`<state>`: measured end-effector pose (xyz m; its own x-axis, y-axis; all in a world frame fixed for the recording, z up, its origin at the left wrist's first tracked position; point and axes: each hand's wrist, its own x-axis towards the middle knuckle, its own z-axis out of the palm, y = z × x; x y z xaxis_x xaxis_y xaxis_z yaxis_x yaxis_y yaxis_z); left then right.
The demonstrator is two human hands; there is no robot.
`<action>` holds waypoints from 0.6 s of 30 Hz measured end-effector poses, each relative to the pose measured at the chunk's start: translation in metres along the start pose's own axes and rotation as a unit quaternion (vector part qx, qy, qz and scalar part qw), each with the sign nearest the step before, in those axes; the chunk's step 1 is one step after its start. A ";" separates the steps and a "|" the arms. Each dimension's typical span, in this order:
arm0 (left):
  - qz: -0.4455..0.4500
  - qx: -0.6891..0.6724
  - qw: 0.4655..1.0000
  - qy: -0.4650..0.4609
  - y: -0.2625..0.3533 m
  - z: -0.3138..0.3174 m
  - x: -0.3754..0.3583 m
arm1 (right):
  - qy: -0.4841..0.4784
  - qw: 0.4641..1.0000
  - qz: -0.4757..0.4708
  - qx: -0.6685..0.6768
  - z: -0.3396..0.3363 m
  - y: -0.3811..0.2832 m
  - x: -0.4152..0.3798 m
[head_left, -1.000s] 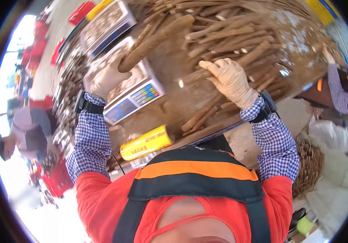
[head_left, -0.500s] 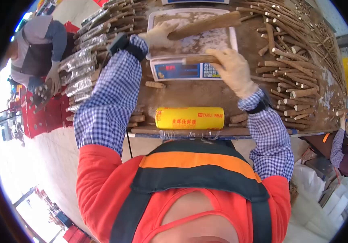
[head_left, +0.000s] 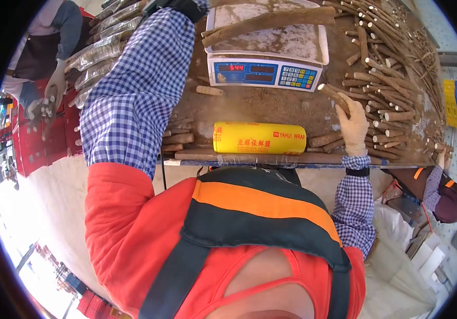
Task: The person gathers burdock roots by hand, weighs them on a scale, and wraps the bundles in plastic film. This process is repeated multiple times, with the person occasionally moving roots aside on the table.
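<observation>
My right hand (head_left: 354,123), in a pale glove, is closed round a short brown root piece (head_left: 333,97) with a pale cut end, right of the scale. A long thick root (head_left: 271,24) lies across the tray of the white scale (head_left: 264,72), whose red display seems to read 544. Of my left arm only the checked sleeve (head_left: 138,80) and dark wristband show; the hand is beyond the top edge. Below the scale lie a small root piece (head_left: 209,91) and a yellow roll of wrap (head_left: 259,138).
Cut roots (head_left: 388,106) are heaped on the right of the brown table (head_left: 239,109). Wrapped bundles (head_left: 98,56) lie at the left. A co-worker's gloved hand (head_left: 56,87) is at far left by red crates (head_left: 32,141); another person (head_left: 449,202) is at right.
My left hand has left the long root on the scale and moved up out of view. My right hand has moved right and down, off the scale, with the short root piece.
</observation>
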<state>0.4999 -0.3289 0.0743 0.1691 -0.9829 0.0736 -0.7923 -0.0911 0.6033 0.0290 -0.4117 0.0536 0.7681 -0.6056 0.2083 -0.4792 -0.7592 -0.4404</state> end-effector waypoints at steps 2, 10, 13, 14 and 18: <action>0.012 -0.044 0.994 -0.104 0.024 0.008 0.003 | -0.019 0.999 0.017 -0.027 0.011 0.008 0.002; -0.100 0.227 0.969 -0.012 0.057 0.083 0.003 | -0.061 0.996 0.051 -0.028 0.036 0.004 0.015; -0.048 0.163 0.985 -0.007 0.038 0.064 0.009 | -0.039 0.997 0.061 0.021 0.034 0.000 0.025; -0.023 0.128 0.991 -0.029 0.036 0.054 0.008 | -0.032 0.998 0.055 0.030 0.032 -0.004 0.028; -0.088 0.138 0.980 -0.109 -0.001 0.030 0.015 | -0.036 0.999 -0.007 -0.017 0.033 -0.018 0.054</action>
<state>0.4863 -0.3482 0.0511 0.2126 -0.9562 -0.2013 -0.8959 -0.2730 0.3506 0.0932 -0.4224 0.0437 0.8027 -0.5771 0.1507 -0.4814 -0.7760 -0.4076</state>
